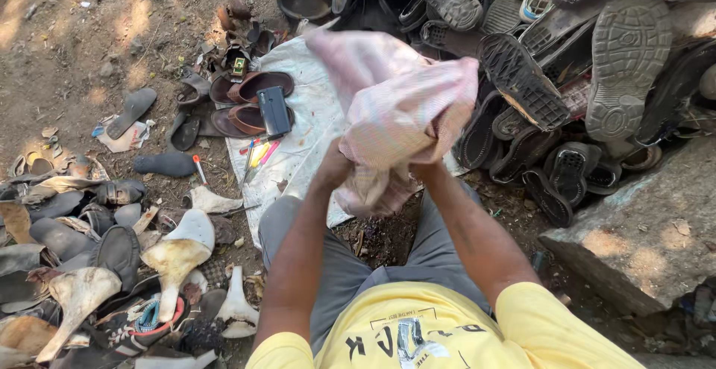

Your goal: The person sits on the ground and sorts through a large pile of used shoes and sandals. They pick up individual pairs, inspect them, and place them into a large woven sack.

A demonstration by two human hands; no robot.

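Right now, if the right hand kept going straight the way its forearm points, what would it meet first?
The right hand is buried in the pink checked cloth, so that comes first. Beyond it, probably the pile of dark shoes and soles, though depth is unclear.

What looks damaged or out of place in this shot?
The dark shoe sole in the heap at upper right is cracked and frayed along its edge. Both hands, left hand and right hand, grip a crumpled pink checked cloth. Otherwise only scattered worn footwear.

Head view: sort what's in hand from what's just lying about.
In hand:
- crumpled pink checked cloth, gripped by left hand and right hand

Lying about:
- brown leather sandals
- black rectangular case
- white sheet
- heap of dark worn shoes
- cream sole cut-outs
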